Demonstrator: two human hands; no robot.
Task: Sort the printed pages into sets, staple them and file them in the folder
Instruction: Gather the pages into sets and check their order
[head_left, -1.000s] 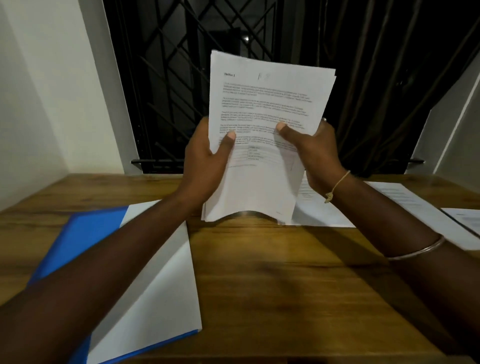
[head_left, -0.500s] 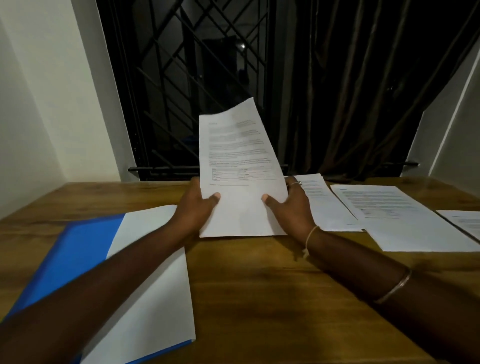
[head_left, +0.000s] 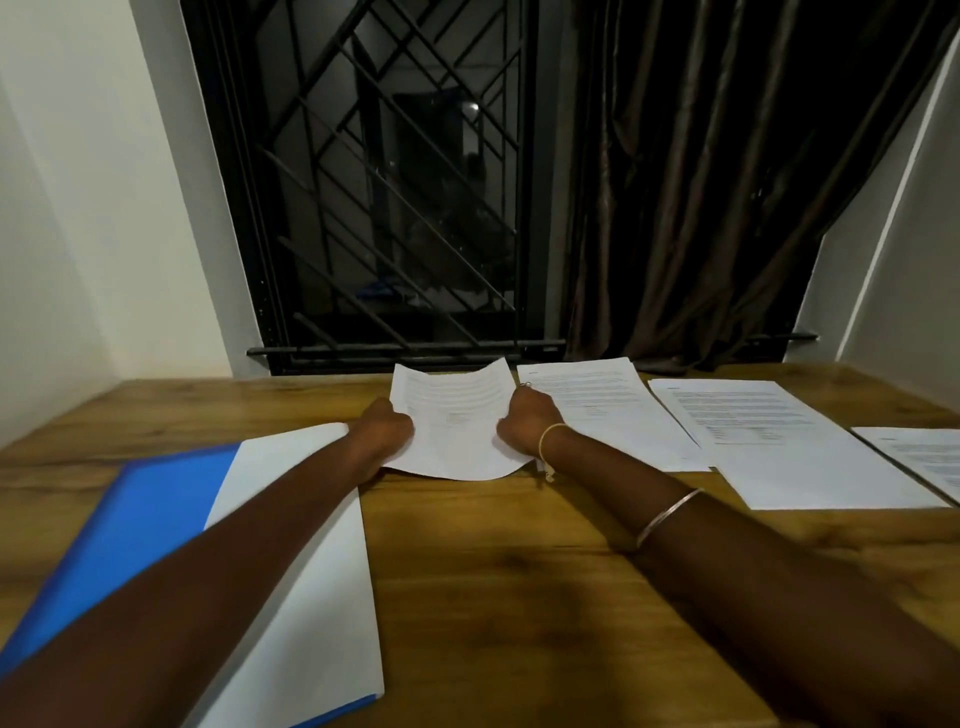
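My left hand (head_left: 382, 434) and right hand (head_left: 527, 427) each grip a side edge of the pages (head_left: 457, 423) — lying on the bench (head_left: 519, 571), far edge curled up — just beside the open folder (head_left: 145, 519)

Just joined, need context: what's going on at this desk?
A person is sorting printed pages. The left hand and right hand grip a stack by its side edges, low over the table. Three more piles lie in a row to its right. A blue folder lies open at the left, white paper inside.
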